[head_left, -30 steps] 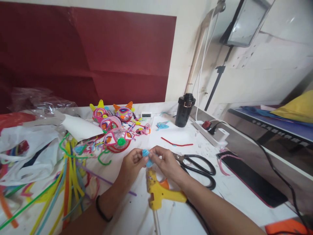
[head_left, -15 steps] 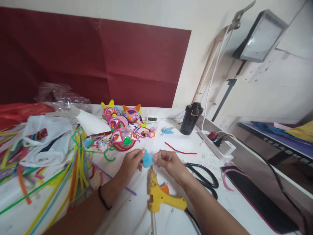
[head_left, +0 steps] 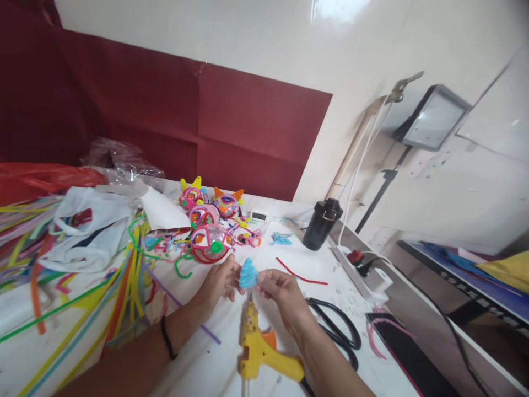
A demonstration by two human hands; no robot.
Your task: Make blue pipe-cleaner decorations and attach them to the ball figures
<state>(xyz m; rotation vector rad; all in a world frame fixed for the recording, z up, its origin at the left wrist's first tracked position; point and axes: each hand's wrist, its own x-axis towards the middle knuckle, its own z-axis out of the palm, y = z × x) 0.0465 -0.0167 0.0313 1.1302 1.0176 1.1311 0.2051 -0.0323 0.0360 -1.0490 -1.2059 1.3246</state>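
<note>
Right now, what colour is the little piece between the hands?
The little piece is light blue, seen best in the head view.

Blue piece (head_left: 248, 275) fuzzy, ridged; glue gun (head_left: 257, 350) plastic; maroon sheet (head_left: 256, 132) matt.

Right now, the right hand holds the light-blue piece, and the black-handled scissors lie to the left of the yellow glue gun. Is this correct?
Not fully: in the head view, the black-handled scissors lie to the right of the yellow glue gun, not left. The right hand does hold the light-blue piece.
</note>
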